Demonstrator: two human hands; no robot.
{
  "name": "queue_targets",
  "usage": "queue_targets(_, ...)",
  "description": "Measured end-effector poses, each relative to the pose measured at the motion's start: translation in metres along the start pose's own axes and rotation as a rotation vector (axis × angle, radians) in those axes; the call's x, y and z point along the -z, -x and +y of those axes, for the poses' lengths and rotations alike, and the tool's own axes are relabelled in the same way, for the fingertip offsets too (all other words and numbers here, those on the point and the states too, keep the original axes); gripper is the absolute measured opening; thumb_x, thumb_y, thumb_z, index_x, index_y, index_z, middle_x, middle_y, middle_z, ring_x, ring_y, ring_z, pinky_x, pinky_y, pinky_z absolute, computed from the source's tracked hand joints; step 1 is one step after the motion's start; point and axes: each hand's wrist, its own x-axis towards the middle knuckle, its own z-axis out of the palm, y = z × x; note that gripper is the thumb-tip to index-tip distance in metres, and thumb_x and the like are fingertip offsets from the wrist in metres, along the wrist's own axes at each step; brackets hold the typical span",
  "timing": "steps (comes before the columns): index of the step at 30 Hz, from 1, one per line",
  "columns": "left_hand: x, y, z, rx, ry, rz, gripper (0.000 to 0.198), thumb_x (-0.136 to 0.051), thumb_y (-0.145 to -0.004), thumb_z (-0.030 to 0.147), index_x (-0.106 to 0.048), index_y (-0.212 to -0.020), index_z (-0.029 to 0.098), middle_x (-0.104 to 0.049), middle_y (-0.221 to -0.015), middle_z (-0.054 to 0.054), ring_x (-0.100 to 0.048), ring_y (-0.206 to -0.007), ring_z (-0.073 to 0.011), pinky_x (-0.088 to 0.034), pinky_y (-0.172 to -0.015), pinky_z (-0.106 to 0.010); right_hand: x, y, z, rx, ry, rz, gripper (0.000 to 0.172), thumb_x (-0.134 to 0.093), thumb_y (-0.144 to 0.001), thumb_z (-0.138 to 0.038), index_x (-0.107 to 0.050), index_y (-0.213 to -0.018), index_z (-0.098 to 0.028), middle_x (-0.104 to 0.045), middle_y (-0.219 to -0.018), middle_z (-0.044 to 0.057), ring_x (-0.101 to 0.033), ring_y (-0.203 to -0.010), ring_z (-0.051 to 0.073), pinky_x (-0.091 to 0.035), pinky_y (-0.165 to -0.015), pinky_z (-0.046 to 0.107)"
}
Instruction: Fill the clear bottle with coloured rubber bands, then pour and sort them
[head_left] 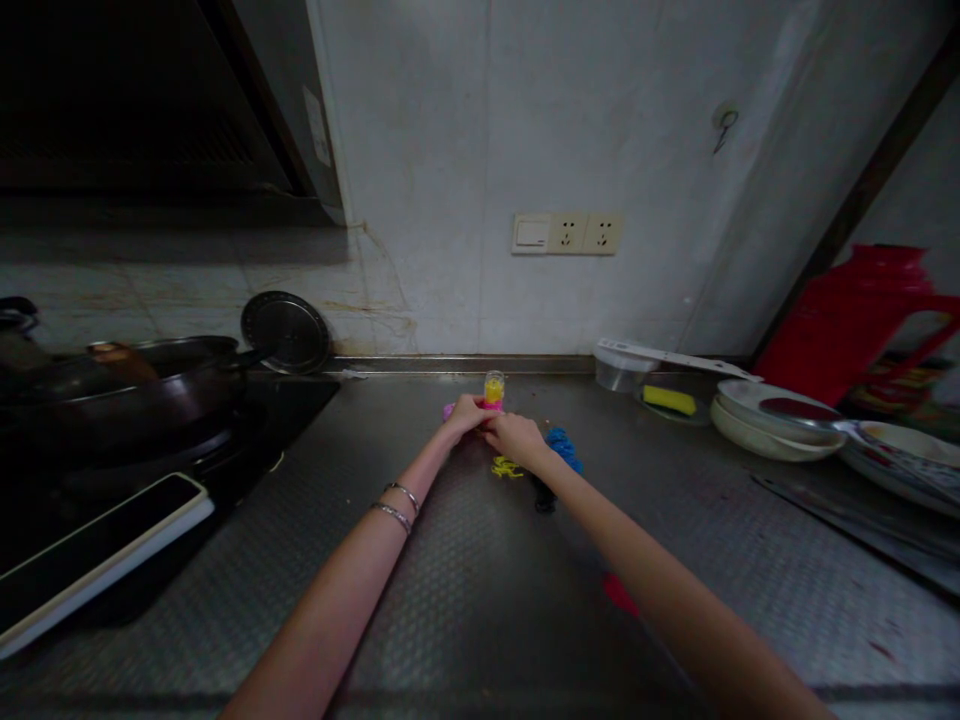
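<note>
Both hands meet near the middle of the counter, at a small clear jar (pixel 493 386) with yellow content above and pink below. My left hand (pixel 466 413) is closed, its fingertips at the lower front of the jar. My right hand (pixel 516 438) is closed just in front, fingers pressed together; whatever either hand grips is too small or hidden. Around them lie small heaps of thin bands: yellow bands (pixel 506 467), blue bands (pixel 564 449) and black bands (pixel 544 497). A pink-purple bit (pixel 448 411) shows left of my left hand.
At left are a pan (pixel 142 385) on the black stove and a white-edged device (pixel 105 560). Along the right stand a clear tub (pixel 622 370), a yellow sponge (pixel 670 401), stacked bowls (pixel 772 430), a knife (pixel 855 525) and a red thermos (pixel 847 320). A red spot (pixel 619 593) lies by my right forearm.
</note>
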Motion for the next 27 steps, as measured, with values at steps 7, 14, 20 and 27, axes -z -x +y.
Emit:
queue_targets(7, 0.001, 0.006, 0.01, 0.026, -0.057, 0.046, 0.018, -0.072, -0.054, 0.021, -0.07, -0.072, 0.018, -0.069, -0.072, -0.001, -0.06, -0.07, -0.0169, -0.045, -0.066, -0.025, -0.011, -0.011, -0.008, -0.035, 0.021, 0.026, 0.035, -0.036, -0.087, -0.035, -0.062, -0.101, -0.017, -0.064, -0.102, 0.015, -0.062, -0.091, 0.025, -0.046, -0.075, 0.032)
queue_targets(14, 0.001, 0.003, 0.008, 0.048, -0.072, 0.002, 0.021, -0.068, -0.059, 0.02, -0.069, -0.079, 0.015, -0.069, -0.075, 0.0, -0.06, -0.072, -0.0148, -0.045, -0.068, -0.023, -0.013, -0.012, -0.013, -0.037, -0.004, 0.045, 0.03, -0.039, -0.085, -0.026, -0.061, -0.1, -0.014, -0.063, -0.103, 0.015, -0.061, -0.093, 0.025, -0.045, -0.077, 0.034)
queue_targets(20, 0.003, 0.003, 0.006, 0.028, -0.102, -0.009, 0.027, -0.07, -0.058, 0.026, -0.069, -0.083, 0.015, -0.069, -0.078, -0.001, -0.06, -0.073, -0.0148, -0.045, -0.068, -0.023, -0.012, -0.008, -0.018, -0.032, -0.011, 0.044, 0.029, -0.04, -0.083, -0.022, -0.063, -0.097, -0.012, -0.065, -0.097, 0.015, -0.061, -0.091, 0.025, -0.045, -0.076, 0.033)
queue_targets(27, 0.003, 0.006, 0.009, 0.03, -0.126, 0.004, 0.029, -0.072, -0.055, 0.033, -0.069, -0.078, 0.015, -0.067, -0.069, 0.0, -0.058, -0.068, -0.0148, -0.043, -0.061, -0.022, 0.015, 0.016, 0.008, -0.029, -0.043, 0.04, 0.026, -0.044, -0.082, -0.032, -0.066, -0.092, -0.021, -0.067, -0.09, 0.009, -0.062, -0.086, 0.022, -0.044, -0.071, 0.027)
